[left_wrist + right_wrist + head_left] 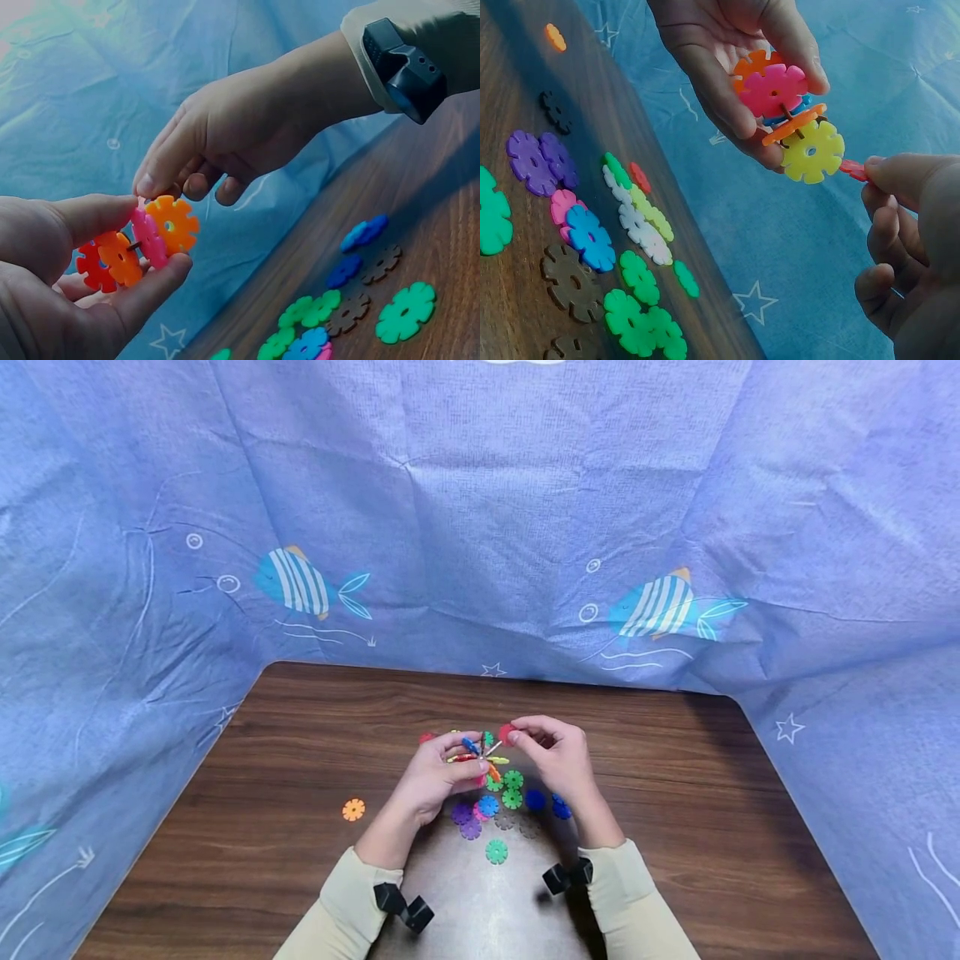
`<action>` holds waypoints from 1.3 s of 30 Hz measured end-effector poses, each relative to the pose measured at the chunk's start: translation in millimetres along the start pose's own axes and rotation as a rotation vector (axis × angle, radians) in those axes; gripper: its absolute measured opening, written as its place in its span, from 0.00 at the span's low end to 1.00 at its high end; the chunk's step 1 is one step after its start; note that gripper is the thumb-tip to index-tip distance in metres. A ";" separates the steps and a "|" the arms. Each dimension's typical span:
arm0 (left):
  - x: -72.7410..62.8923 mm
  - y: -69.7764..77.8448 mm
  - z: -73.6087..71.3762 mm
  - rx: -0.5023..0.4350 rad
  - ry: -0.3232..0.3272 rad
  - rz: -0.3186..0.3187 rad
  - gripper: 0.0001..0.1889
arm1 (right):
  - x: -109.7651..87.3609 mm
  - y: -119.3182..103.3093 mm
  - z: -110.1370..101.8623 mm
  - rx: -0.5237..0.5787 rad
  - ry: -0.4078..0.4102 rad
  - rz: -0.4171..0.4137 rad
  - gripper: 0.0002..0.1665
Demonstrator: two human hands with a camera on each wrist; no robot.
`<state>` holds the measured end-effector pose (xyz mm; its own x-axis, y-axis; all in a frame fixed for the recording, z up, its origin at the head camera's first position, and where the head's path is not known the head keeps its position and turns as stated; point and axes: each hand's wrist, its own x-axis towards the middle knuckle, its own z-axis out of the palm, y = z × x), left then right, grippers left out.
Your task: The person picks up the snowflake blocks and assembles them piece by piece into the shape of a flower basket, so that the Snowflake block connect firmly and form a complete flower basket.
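Note:
Above the table, my left hand holds a joined cluster of notched plastic discs between thumb and fingers. Pink, orange and yellow discs show in the cluster, standing at different angles, with blue and dark ones partly hidden. My right hand pinches a red notched disc between thumb and index finger. In the right wrist view the red disc is at the yellow disc's edge; whether they are slotted together I cannot tell. The right hand's other fingers are loosely bent.
Loose notched discs lie on the brown wooden table under and in front of the hands: green, purple, blue, brown and others. One orange disc lies apart at left. A blue fish-print cloth hangs behind.

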<state>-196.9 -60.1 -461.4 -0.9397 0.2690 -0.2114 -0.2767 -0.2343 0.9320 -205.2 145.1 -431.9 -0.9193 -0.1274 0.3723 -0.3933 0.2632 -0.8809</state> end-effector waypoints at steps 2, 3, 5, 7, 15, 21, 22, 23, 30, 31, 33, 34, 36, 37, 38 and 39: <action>-0.1 -0.2 -0.4 0.004 0.001 0.000 0.29 | -0.2 0.4 -0.7 -0.006 -0.012 -0.002 0.09; 0.0 -0.4 -0.6 0.007 0.001 0.001 0.29 | -0.3 0.7 -1.1 -0.004 -0.016 -0.003 0.09; 0.1 -0.5 -0.8 0.010 0.004 -0.002 0.29 | -0.7 1.0 -1.5 0.002 -0.019 -0.008 0.09; 0.2 -0.9 -1.3 0.014 0.003 0.001 0.29 | -0.8 1.4 -1.5 0.006 -0.019 -0.014 0.09; -0.7 0.7 0.1 0.028 -0.001 0.009 0.30 | 0.2 1.1 -0.1 -0.015 0.010 -0.030 0.08; -0.9 0.1 1.4 0.028 0.000 0.017 0.29 | 0.4 2.1 0.3 -0.047 0.013 -0.018 0.07; -1.1 0.2 2.0 0.030 0.000 0.020 0.29 | 0.4 2.6 0.5 -0.050 0.005 -0.019 0.07; -1.2 -0.1 2.2 0.031 0.000 0.023 0.29 | 0.6 5.3 1.0 -0.055 -0.005 -0.018 0.07; -2.5 2.3 3.0 0.041 0.035 0.029 0.30 | 5.3 31.1 3.3 -0.064 -0.065 -0.014 0.10; -2.0 1.7 2.7 0.028 0.040 0.029 0.30 | 5.7 32.3 1.8 -0.049 -0.078 -0.019 0.11; -0.8 -0.6 2.5 -0.015 0.049 0.023 0.30 | 6.1 33.8 -2.4 -0.010 -0.102 -0.024 0.14; 0.1 -2.0 2.5 -0.033 0.053 0.021 0.30 | 6.0 34.4 -5.3 0.001 -0.108 -0.021 0.16; 1.9 -4.6 2.4 -0.074 0.067 0.009 0.31 | 5.6 36.7 -12.0 -0.004 -0.104 -0.004 0.17; 2.2 -5.6 1.2 -0.090 0.077 0.007 0.31 | 6.0 37.7 -14.2 -0.019 -0.102 0.013 0.16; 2.3 -6.2 0.1 -0.104 0.092 0.007 0.32 | 6.4 39.5 -15.9 -0.041 -0.106 0.028 0.15; 2.4 -6.5 -1.1 -0.113 0.109 0.011 0.32 | 7.4 41.5 -17.2 -0.079 -0.119 0.044 0.14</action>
<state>-197.5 -58.9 -468.3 -0.9574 0.1643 -0.2376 -0.2812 -0.3417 0.8968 -228.6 171.5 -460.7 -0.9294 -0.2253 0.2925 -0.3568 0.3451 -0.8681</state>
